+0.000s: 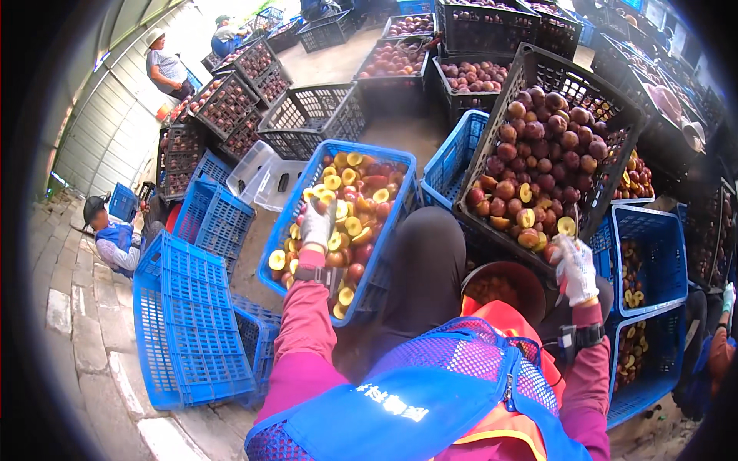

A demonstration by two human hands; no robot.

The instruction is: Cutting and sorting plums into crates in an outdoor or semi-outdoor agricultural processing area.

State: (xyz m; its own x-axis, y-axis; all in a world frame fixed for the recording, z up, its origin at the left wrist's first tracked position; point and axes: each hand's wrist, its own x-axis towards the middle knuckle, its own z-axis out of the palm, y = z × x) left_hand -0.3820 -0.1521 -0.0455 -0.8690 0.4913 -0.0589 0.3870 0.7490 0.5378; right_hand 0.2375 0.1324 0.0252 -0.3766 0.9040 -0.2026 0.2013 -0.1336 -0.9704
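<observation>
My left hand, in a pale work glove, reaches over a blue plastic crate of halved plums with yellow flesh. Its fingers look spread just above the fruit; a reddish piece shows between them, perhaps lying beneath. My right hand, in a whitish knit glove, is closed at the near edge of a tilted black crate of whole dark-red plums. A thin slender thing rises by its fingers, and a plum half lies beside them. What it grips is too small to make out.
Between my knees is a round bowl with reddish contents. Stacked blue crates stand at left, and more blue crates holding halves at right. Black crates fill the back. People are at left and far back; a gloved hand shows at far right.
</observation>
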